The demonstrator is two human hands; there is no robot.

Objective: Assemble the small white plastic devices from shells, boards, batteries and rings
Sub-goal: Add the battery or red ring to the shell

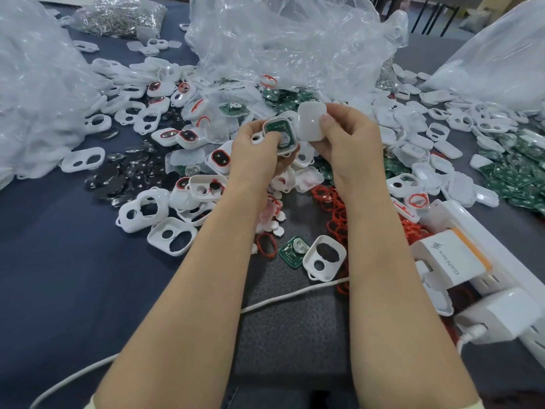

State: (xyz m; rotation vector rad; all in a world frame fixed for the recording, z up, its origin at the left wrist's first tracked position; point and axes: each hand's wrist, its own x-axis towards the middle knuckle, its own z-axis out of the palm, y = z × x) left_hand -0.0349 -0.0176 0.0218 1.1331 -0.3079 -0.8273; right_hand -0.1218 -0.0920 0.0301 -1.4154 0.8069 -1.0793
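Both bare forearms reach forward side by side, hands raised above the littered table [59, 276]. The left hand [259, 152] curls round an open shell [286, 146] with a green board [278, 127] seated in it, thumb pressed on the board; the right hand [351, 143] pinches a tilted white cover [310, 125] between thumb and fingers, just beside the shell. A white charger [448, 261] at right reads "GaN" beside a lightning mark; its smaller print is illegible

Left hand [259, 149], right hand [348, 143]: bare, short nails at fingertips. Forearms uncovered. Pale yellow fabric sleeve edges [89, 405] far behind fingers, at elbows.
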